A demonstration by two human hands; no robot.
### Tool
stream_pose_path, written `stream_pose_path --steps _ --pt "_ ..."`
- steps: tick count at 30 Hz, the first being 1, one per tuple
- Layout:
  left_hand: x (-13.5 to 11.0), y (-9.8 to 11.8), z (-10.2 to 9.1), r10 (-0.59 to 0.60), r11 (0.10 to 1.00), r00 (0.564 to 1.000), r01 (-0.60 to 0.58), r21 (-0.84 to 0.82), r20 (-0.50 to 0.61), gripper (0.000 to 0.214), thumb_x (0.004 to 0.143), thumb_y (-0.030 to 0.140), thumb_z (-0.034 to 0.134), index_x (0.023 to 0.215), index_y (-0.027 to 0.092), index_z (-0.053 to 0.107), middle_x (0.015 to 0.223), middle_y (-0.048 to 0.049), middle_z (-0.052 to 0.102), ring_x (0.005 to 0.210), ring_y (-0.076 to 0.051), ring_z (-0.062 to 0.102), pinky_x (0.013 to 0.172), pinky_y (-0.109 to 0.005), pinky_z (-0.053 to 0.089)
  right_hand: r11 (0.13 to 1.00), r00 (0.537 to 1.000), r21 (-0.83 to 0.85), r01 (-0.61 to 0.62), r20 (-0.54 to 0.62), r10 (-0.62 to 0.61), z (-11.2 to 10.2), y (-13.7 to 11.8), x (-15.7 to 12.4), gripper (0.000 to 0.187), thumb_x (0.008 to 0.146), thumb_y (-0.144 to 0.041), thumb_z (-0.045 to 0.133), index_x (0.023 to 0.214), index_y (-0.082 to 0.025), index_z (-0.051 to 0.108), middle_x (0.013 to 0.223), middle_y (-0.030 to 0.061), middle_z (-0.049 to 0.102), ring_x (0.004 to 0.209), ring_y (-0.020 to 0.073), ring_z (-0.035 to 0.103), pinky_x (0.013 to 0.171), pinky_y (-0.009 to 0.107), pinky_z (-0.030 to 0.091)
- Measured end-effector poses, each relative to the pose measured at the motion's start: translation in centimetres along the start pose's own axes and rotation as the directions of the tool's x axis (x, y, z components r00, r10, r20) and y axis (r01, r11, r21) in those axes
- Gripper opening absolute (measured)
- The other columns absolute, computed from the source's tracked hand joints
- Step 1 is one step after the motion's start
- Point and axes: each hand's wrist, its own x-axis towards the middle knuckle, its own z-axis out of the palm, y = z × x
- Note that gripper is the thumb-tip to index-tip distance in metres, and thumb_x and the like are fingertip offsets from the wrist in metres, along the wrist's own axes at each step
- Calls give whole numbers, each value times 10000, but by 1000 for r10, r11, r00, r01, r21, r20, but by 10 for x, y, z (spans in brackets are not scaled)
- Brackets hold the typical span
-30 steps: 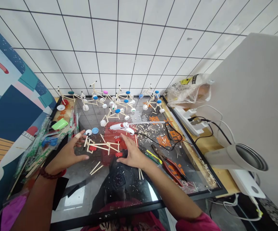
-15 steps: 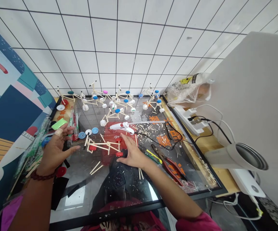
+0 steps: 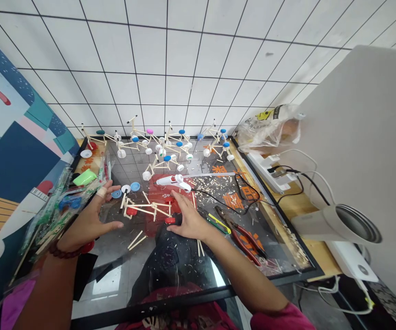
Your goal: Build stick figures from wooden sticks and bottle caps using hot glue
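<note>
A small stick model with red caps (image 3: 146, 209) lies on the glass table top (image 3: 184, 266). My right hand (image 3: 188, 220) rests beside its right end, fingers touching a red cap (image 3: 169, 220). My left hand (image 3: 89, 219) hovers left of the model, fingers spread and empty, a bandage on one finger. Just past its fingertips lie a blue cap (image 3: 116, 194), a white cap (image 3: 126, 189) and a second blue cap (image 3: 135, 186). A white glue gun (image 3: 173, 181) lies behind the model.
Several finished stick models with blue and white caps (image 3: 163, 146) stand along the tiled wall. Clear bags of parts (image 3: 63, 201) lie at left. Red-handled pliers (image 3: 242, 233), a cutter (image 3: 218, 223), a power strip (image 3: 269, 172) and a white dryer (image 3: 338, 224) are at right.
My left hand swung out to the left toward the bags, then came back toward the model. My right hand stayed at the red cap.
</note>
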Motion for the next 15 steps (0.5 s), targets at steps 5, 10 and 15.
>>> stream_pose_path --steps 5,10,15 --pt "2 -1 18 -4 999 998 2 33 55 1070 690 358 806 1564 284 192 1487 -145 500 1334 -355 509 1076 -500 454 1000 1000 15 8 3 -8 0 1 -1 1144 648 -239 836 1565 -202 153 1545 184 328 1433 340 316 1173 539 294" --pt "4 -3 31 6 1000 998 -7 15 70 1009 752 318 743 1568 250 155 1411 -147 574 1210 -301 620 1045 -454 482 1000 1000 26 11 -17 -10 0 1 -1 1076 657 -218 828 1544 -207 219 1496 179 371 1396 334 369 1153 528 330" --pt "4 -2 39 -14 1000 1000 13 10 27 866 787 320 695 1532 240 260 1289 -116 660 1157 -270 652 1034 -449 486 1000 999 23 19 -30 -18 4 6 0 1124 663 -254 862 1556 -236 179 1490 175 436 1380 360 410 1136 569 327"
